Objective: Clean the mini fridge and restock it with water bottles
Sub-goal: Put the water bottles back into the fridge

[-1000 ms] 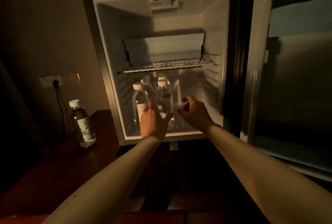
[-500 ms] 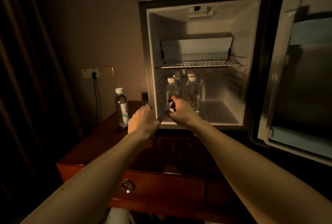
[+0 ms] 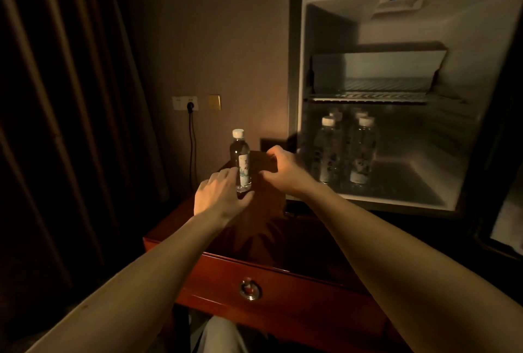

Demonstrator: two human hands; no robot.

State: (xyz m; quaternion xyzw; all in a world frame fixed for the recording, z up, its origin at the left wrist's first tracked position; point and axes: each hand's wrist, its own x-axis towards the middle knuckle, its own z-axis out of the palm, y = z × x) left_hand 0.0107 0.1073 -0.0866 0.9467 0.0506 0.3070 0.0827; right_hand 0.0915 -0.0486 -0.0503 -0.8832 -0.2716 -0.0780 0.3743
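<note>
A clear water bottle (image 3: pixel 241 160) with a white cap stands upright on the dark red wooden cabinet (image 3: pixel 263 236), left of the mini fridge (image 3: pixel 294 69). My left hand (image 3: pixel 218 197) is at the bottle's base, fingers beside it and thumb just in front; no grip shows. My right hand (image 3: pixel 285 171) hovers just right of the bottle, fingers loosely curled, holding nothing. The fridge stands open. Several water bottles (image 3: pixel 362 151) stand in a cluster on the left of its floor, under a wire shelf (image 3: pixel 382 96).
The fridge door (image 3: pixel 506 225) hangs open at the far right. A dark curtain (image 3: pixel 56 126) fills the left side. A wall socket (image 3: pixel 185 103) with a plugged cable sits behind the bottle. The cabinet front has a drawer with a round knob (image 3: pixel 249 289).
Both hands have left the fridge's bottles and moved left to the lone bottle on the cabinet. My view has turned left and pulled back.
</note>
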